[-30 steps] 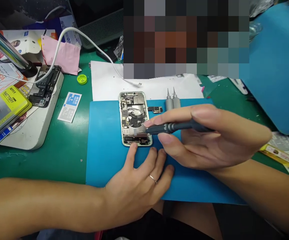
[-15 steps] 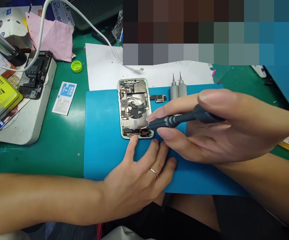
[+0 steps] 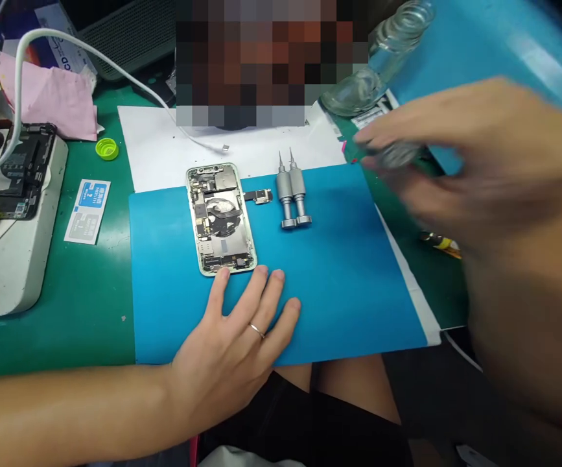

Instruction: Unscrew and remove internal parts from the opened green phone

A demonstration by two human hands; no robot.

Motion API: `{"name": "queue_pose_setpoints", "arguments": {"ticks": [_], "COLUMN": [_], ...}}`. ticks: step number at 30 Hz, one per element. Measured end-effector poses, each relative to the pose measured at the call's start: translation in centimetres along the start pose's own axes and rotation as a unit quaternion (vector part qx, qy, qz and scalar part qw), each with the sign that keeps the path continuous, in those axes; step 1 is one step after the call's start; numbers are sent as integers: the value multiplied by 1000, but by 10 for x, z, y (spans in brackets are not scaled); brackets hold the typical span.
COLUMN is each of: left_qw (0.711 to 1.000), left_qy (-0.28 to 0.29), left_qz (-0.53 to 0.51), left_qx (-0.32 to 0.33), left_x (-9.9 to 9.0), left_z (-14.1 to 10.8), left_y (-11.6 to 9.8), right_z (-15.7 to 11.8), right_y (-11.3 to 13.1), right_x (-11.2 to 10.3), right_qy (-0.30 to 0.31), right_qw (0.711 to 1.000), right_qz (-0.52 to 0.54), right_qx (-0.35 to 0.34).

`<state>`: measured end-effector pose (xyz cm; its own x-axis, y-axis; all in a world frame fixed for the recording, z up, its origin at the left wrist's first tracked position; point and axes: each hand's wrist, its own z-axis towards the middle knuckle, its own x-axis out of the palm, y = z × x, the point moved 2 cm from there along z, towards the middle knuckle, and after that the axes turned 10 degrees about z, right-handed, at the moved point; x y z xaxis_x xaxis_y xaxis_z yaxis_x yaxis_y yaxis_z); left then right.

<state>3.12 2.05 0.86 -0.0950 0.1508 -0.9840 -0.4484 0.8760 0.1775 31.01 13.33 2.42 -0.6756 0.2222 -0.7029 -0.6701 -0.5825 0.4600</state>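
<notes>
An opened phone (image 3: 223, 220) with its inner parts exposed lies on the blue mat (image 3: 349, 292). My left hand (image 3: 242, 337) rests below it, fingers spread and open, one fingertip at the phone's bottom edge. Blurred by motion, my right hand (image 3: 460, 155) is off to the right, its fingers curled round a greyish round thing (image 3: 398, 154) that I cannot make out. A small part with a flex strip (image 3: 260, 196) lies right of the phone. Two silver screwdrivers (image 3: 291, 194) lie side by side on the mat, tips away from me.
On the left, a white box (image 3: 42, 240) carries another opened phone (image 3: 23, 168). Near it lie a green cap (image 3: 107, 149), a small card (image 3: 87, 211) and a pink cloth (image 3: 50, 97). A white cable (image 3: 91, 48) arches overhead. A glass jar (image 3: 378, 65) stands at the back.
My right hand has moved away from the phone to the right; the dark screwdriver it held over the phone is no longer discernible. The view has shifted right. My left hand stays by the phone.
</notes>
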Motion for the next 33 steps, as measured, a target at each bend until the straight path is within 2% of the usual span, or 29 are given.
{"name": "queue_pose_setpoints", "arguments": {"ticks": [3,9,12,16,22,28,33], "left_qw": [1000,1000,1000,1000,1000,1000,1000], "left_qy": [0,-15,-19,-23,-21,-14,-12], "left_qz": [5,1,-6,-6,0,-1,-3], "left_qx": [-4,-4,-3,0,-2,0,-8], "left_x": [0,4,5,6,4,4,3], "left_z": [0,1,1,2,2,2,2], "left_y": [0,-2,-2,-2,-3,-3,-4], "right_z": [-9,-12,-9,-7,-7,-7,-9], "right_y": [-6,-11,-10,-8,3,18,18], "right_x": [8,15,16,19,20,37,47], "right_qy": [85,130,147,140,73,131,130], "right_qw": [989,981,979,984,993,975,974], "right_qz": [-31,-55,-65,-57,-26,-4,5], "right_qx": [-117,-135,-123,-91,-93,-177,-186]}}
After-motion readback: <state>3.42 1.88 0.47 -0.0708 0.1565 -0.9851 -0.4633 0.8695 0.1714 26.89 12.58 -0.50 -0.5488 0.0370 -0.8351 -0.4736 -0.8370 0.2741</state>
